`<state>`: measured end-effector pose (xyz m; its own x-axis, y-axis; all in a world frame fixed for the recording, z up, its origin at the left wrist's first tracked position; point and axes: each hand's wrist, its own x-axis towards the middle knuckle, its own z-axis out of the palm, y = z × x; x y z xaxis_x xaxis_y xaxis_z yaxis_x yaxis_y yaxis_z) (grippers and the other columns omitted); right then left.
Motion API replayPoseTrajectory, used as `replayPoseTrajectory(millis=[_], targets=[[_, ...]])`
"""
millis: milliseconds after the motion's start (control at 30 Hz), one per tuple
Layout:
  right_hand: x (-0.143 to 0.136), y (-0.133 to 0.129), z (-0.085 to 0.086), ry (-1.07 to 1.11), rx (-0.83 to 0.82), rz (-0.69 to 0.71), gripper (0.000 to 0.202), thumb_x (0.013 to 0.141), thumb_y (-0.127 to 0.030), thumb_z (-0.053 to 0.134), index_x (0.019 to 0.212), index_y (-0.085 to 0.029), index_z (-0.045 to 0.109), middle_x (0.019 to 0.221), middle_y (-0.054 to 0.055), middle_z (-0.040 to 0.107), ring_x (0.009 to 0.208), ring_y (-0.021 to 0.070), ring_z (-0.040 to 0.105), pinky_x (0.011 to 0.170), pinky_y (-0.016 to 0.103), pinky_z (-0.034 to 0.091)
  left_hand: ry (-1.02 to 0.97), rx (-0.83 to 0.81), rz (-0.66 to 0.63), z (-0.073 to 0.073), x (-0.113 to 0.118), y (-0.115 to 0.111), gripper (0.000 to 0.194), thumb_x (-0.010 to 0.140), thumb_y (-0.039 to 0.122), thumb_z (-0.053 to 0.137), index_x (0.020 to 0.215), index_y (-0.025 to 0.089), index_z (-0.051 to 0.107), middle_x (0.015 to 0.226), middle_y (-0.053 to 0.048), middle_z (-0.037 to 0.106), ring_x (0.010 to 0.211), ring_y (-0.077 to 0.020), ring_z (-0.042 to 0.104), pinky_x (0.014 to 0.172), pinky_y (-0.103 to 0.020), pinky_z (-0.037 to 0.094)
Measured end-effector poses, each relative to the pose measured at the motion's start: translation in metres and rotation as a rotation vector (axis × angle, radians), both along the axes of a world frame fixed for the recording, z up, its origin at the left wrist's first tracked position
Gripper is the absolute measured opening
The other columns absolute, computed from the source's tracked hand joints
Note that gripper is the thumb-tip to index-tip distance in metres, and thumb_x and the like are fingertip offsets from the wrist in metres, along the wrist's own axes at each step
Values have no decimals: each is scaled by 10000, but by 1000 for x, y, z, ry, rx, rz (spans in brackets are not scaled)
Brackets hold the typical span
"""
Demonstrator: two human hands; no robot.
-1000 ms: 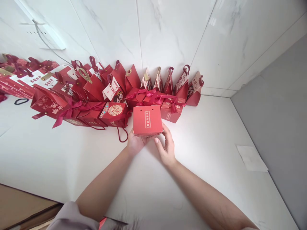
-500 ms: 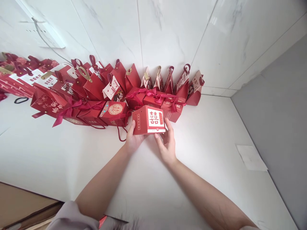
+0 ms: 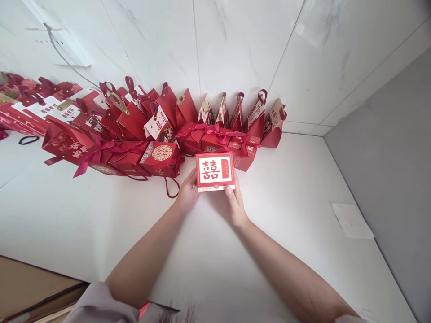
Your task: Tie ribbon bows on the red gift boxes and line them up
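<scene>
A red box (image 3: 215, 171) with a cream panel and red double characters faces me, held between both hands above the white table. My left hand (image 3: 189, 190) is closed on its left side, its fingers partly hidden behind the box. At the lower right corner, my right hand (image 3: 236, 204) grips it with the thumb on the front edge. Just beyond stand ribbon-tied red boxes (image 3: 245, 154), and a box with a round gold pattern (image 3: 161, 154) is to the left.
Red gift bags with loop handles (image 3: 186, 110) line the marbled wall (image 3: 235, 45), stretching to the far left. A paper sheet (image 3: 352, 220) lies on the white table (image 3: 296, 197) at the right. Brown cardboard (image 3: 30, 282) shows at the lower left.
The held box has turned so its patterned panel faces me squarely and its left side no longer shows. Both hands have shifted their hold slightly.
</scene>
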<state>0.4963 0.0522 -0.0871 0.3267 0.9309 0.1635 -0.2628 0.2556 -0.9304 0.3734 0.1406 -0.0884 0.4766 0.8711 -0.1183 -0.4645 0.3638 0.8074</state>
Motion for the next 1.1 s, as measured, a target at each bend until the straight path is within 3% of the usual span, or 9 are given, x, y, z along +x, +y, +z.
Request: replayPoseTrajectory(millis=[167,267,367,467,533,600,700,867,1100], targets=[[-1,-2,-6,-279,68,-80,637,928,-394,574,1504,-356,305,1617,-15,217,1491,254,195,1221,501,189,-36,50,-20,0,-2,-7,644,882,680,430,1256,193,624,1263,-87,666,1267,-347,544,1026,-480,484],[0,-3,-10,-399,100,-116,736,880,-411,643,1517,-349,279,1627,7,178,1501,287,149,1205,530,230,-46,41,3,0,-3,-12,582,853,598,566,1257,183,622,1272,-86,663,1243,-337,565,1028,-442,488],[-1,-2,-11,-287,152,-93,804,894,-485,603,1546,-360,150,1634,26,138,1490,301,190,1162,534,322,-85,-45,69,4,-2,-13,504,885,509,565,1283,201,605,1276,-71,662,1215,-304,590,1005,-416,506],[-2,-1,-10,-141,188,-18,748,948,-505,501,1553,-352,90,1591,65,269,1438,294,323,1125,545,370,-97,-70,92,10,0,-11,522,922,556,463,1340,255,554,1323,-54,632,1190,-297,605,938,-433,544],[-3,0,-10,-126,187,18,712,958,-491,491,1549,-351,122,1563,69,333,1411,290,369,1107,542,389,-73,-79,49,13,-1,-9,555,928,600,402,1355,272,537,1345,-54,614,1172,-305,612,902,-446,559],[-3,0,-11,-154,174,13,693,956,-480,502,1543,-362,153,1578,56,307,1410,287,367,1093,527,407,-48,-111,-6,13,-3,-6,600,924,631,360,1367,261,525,1342,-70,614,1161,-318,615,887,-463,561],[-4,1,-13,-206,142,-34,688,950,-439,533,1535,-377,178,1592,47,275,1392,279,387,1046,486,456,-25,-184,-82,11,-6,-1,688,905,667,342,1398,211,494,1300,-118,636,1148,-344,618,887,-500,553],[-5,3,-15,-300,71,-117,742,899,-321,648,1515,-391,239,1549,63,342,1299,257,471,892,390,534,-25,-290,-214,9,-11,5,743,891,689,321,1404,178,489,1273,-144,651,1133,-355,625,935,-537,518],[-4,3,-14,-326,43,-126,720,902,-303,639,1510,-376,260,1491,82,399,1240,249,507,872,390,549,-50,-289,-260,7,-13,7,739,892,692,319,1412,192,480,1273,-148,650,1098,-365,642,930,-570,508]])
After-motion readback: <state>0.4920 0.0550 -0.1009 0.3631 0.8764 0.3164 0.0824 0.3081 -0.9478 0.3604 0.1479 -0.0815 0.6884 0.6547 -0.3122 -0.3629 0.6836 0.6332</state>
